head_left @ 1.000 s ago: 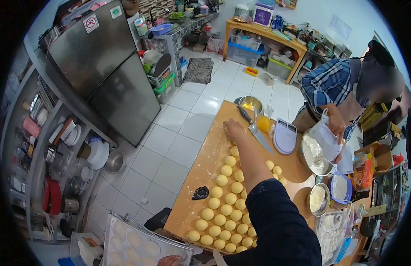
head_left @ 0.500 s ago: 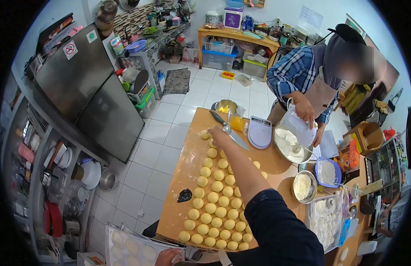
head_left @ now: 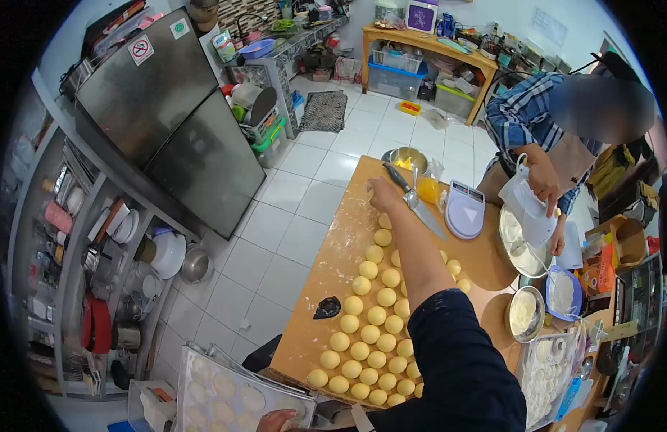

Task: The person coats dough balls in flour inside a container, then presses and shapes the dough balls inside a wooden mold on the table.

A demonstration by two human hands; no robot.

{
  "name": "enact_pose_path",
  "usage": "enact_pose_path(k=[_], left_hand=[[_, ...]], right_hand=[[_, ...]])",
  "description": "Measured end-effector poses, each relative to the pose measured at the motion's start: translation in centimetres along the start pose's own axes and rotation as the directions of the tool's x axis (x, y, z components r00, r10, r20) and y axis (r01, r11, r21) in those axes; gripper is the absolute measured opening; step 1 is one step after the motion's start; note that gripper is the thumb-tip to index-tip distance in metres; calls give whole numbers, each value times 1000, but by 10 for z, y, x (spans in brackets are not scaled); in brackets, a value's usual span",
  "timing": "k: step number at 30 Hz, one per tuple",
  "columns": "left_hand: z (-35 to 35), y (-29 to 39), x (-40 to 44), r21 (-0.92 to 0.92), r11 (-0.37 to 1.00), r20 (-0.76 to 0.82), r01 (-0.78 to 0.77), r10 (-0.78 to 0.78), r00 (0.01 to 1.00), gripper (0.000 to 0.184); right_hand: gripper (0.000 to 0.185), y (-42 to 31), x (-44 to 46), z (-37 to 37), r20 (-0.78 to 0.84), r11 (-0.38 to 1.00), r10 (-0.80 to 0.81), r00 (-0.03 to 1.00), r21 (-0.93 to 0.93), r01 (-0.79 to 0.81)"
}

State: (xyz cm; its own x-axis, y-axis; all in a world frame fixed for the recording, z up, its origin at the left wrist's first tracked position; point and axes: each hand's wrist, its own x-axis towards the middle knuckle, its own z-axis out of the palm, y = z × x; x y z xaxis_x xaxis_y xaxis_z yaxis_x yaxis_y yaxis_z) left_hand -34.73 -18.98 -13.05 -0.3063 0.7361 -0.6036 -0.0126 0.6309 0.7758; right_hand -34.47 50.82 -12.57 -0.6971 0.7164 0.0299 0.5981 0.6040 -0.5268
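At the lower left, a tray of flat, pale rounds is cut off by the frame. Our left hand, beside its edge, is also cropped; we cannot tell whether it grips anything. A crinkled black scrap lies on the flour-dusted wooden table. Right of it, smooth yellow dough balls stand in loose rows, some hidden by our dark sleeve. Our right hand, fingers curled down, is beyond the rows, near the knife handle; its fingertips are unclear, so we cannot confirm a hold. Compared with the preceding frame, the hand is nearer the handle, and the ball seen beside its fingers no longer shows there. Further right are a metal knife blade and a white scale. A co-worker, face blurred, grips a white mixer over creamy white mixture; its beaters are hard to make out.
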Motion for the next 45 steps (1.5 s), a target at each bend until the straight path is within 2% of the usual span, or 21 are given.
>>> enact_pose_path(k=[5, 7, 9, 10, 11, 13, 15, 17, 21, 22, 23, 25, 27, 29, 33, 37, 38, 41, 43, 45], left_hand=[[4, 18, 6, 69, 994, 32, -83, 80, 996, 37], [9, 27, 10, 62, 994, 50, -92, 89, 995, 37], [13, 54, 11, 149, 974, 84, -169, 158, 984, 37], [15, 114, 5, 615, 564, 254, -551, 519, 816, 39], [22, 130, 7, 575, 569, 259, -588, 556, 790, 37], [42, 148, 9, 480, 576, 273, -661, 618, 737, 35], [60, 165, 14, 519, 452, 355, -726, 659, 664, 31], [88, 188, 12, 552, 342, 411, -760, 682, 605, 30], [157, 225, 4, 498, 221, 571, -839, 644, 509, 32], [175, 220, 8, 453, 293, 576, -842, 625, 527, 32], [195, 224, 5, 424, 258, 602, -868, 636, 483, 32], [237, 247, -11, 366, 196, 651, -910, 645, 400, 31], [272, 247, -18, 344, 155, 700, -926, 616, 362, 31], [303, 247, -27, 304, 120, 743, -945, 591, 314, 31], [346, 231, -34, 261, 103, 762, -960, 589, 270, 28], [362, 228, -54, 294, 84, 750, -952, 597, 284, 28], [363, 228, -58, 311, 87, 742, -946, 600, 300, 28], [365, 229, -72, 359, 105, 713, -927, 610, 346, 29], [367, 229, -78, 377, 117, 695, -919, 620, 364, 29], [369, 225, -78, 371, 124, 697, -920, 617, 364, 28]], right_hand=[[36, 0, -44, -57, -128, 989, -105, 986, 91, 117], [36, -19, -109, -88, -134, 978, -79, 988, 182, 102], [37, -14, -182, -101, -69, 971, -22, 997, 234, 37], [38, -8, -225, -104, -94, 975, -19, 995, 219, 39], [40, -1, -269, -106, -119, 978, -13, 993, 204, 38], [37, 10, -362, -124, -68, 942, 80, 995, 332, -53], [36, 22, -457, -139, -50, 886, 351, 935, 342, -315], [44, 50, -548, -144, -160, 894, 402, 902, 283, -348], [45, 72, -683, -175, -266, 791, 611, 746, 253, -557], [45, 77, -707, -182, -306, 773, 634, 710, 239, -587], [44, 84, -729, -189, -346, 754, 654, 673, 228, -616], [42, 91, -761, -200, -343, 719, 690, 638, 223, -658], [40, 96, -784, -204, -334, 681, 725, 603, 216, -699], [34, 121, -801, -183, -323, 744, 658, 680, 144, -652], [34, 141, -810, -167, -271, 821, 568, 777, 110, -561], [34, 134, -817, -178, -211, 832, 547, 810, 27, -554], [34, 136, -823, -179, -248, 844, 516, 820, -14, -536], [45, 123, -845, -196, -199, 837, 539, 818, 16, -548], [45, 133, -858, -181, -18, 868, 497, 868, 35, -496], [44, 135, -864, -170, 115, 877, 476, 872, 15, -481]])
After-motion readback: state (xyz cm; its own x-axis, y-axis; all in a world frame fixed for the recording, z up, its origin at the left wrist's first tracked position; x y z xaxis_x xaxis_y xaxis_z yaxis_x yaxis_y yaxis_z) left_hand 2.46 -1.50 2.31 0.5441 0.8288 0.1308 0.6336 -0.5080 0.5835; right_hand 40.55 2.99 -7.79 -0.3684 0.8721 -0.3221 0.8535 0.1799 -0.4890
